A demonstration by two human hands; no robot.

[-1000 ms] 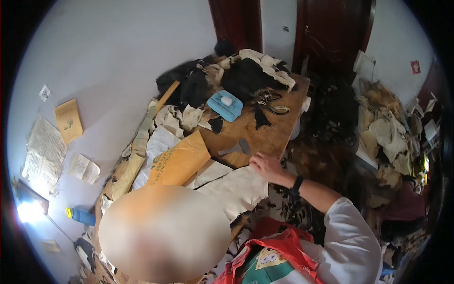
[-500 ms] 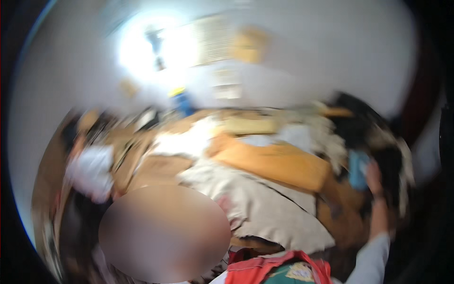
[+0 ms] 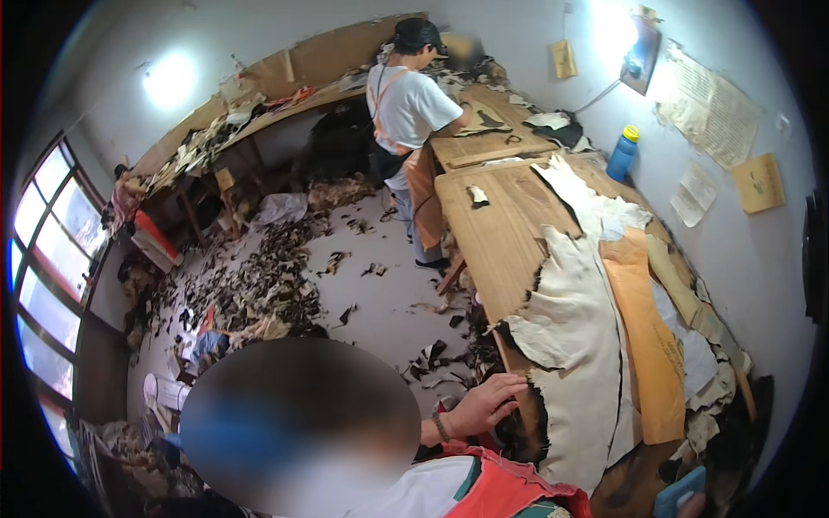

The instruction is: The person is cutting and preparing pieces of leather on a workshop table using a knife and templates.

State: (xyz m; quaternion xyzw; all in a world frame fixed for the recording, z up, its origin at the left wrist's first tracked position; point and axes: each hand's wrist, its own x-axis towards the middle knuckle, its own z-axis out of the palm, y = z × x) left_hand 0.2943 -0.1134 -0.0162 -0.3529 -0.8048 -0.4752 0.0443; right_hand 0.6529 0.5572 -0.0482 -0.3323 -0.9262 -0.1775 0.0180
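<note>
I'd gently smooth the lower-right pelt [image 3: 574, 345], left hand [image 3: 484, 406] loosely open, empty; right hand's [image 3: 692, 507] grip I can't tell.

On the tabletop [image 3: 484, 207], frame right: hide [image 3: 574, 337], with sack [image 3: 643, 337] just right; bottle [image 3: 622, 157], upper right. On floor [image 3: 380, 298], centre-left: scraps [image 3: 259, 289].
</note>
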